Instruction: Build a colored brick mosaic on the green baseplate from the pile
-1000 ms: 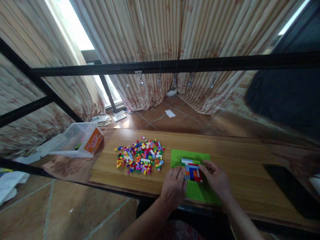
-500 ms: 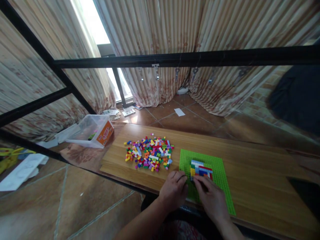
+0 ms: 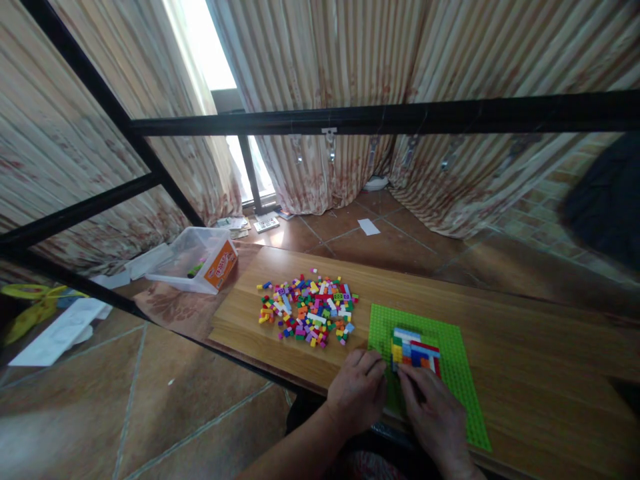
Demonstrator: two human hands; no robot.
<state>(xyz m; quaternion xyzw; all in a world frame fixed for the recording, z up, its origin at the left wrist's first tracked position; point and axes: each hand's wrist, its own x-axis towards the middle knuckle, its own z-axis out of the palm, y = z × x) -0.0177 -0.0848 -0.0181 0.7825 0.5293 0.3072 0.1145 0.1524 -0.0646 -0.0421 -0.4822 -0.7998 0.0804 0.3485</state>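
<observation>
A green studded baseplate [image 3: 463, 387] lies on the wooden table, with a low block of toy bricks [image 3: 417, 350] in white, yellow, blue, red and orange built on it. My right hand [image 3: 434, 412] is over the plate's near part, thumb and fingertips pinched at a small brick on the block's near left corner. My fingers partly cover that brick. My left hand [image 3: 357, 387] rests at the plate's left edge, close beside the block. Its fingers are curled closed, and whatever may be inside them is hidden.
Loose coloured bricks [image 3: 315, 310] are spread on the table [image 3: 240, 313] left of the plate. A clear plastic box [image 3: 185, 283] with an orange label stands beyond the table's left end. A black metal rail [image 3: 280, 123] crosses in front of the curtains.
The whole view has shifted slightly, so everything appears further right. Both hands stay at the plate, the right fingertips still at the block's near left corner.
</observation>
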